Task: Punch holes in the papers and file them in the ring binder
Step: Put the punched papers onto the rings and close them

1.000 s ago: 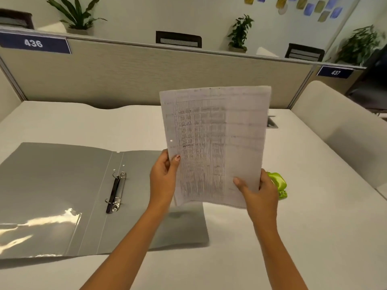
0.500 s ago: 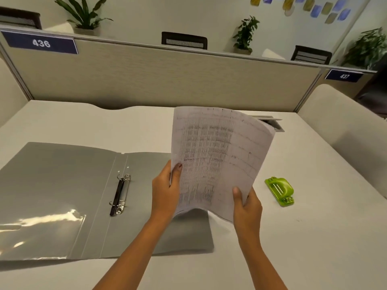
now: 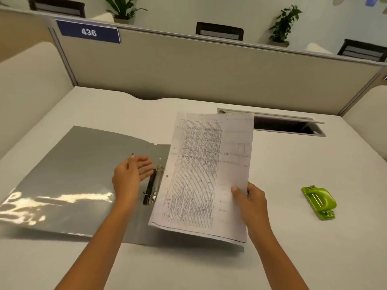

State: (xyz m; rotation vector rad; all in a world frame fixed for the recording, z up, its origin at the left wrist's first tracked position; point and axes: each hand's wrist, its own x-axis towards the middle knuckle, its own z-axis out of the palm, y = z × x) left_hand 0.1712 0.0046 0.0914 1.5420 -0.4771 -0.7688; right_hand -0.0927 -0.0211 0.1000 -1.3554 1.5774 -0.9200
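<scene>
A grey ring binder [image 3: 73, 170] lies open on the white desk, its metal ring mechanism [image 3: 153, 186] at the spine. My right hand [image 3: 250, 203] pinches the right edge of a stack of printed papers [image 3: 206, 176], held low over the binder's right half; two punched holes show along the left edge. My left hand [image 3: 132, 176] hovers open just left of the rings, fingers straight, holding nothing. A green hole punch [image 3: 319, 203] sits on the desk to the right.
A cable slot with a raised flap [image 3: 287, 124] opens in the desk behind the papers. Beige partition walls [image 3: 188, 72] close off the back and both sides of the desk. The sign 436 [image 3: 89, 32] is on the partition.
My left hand let go of the papers and moved left over the binder's rings. My right hand lowered the papers from upright to nearly flat over the binder.
</scene>
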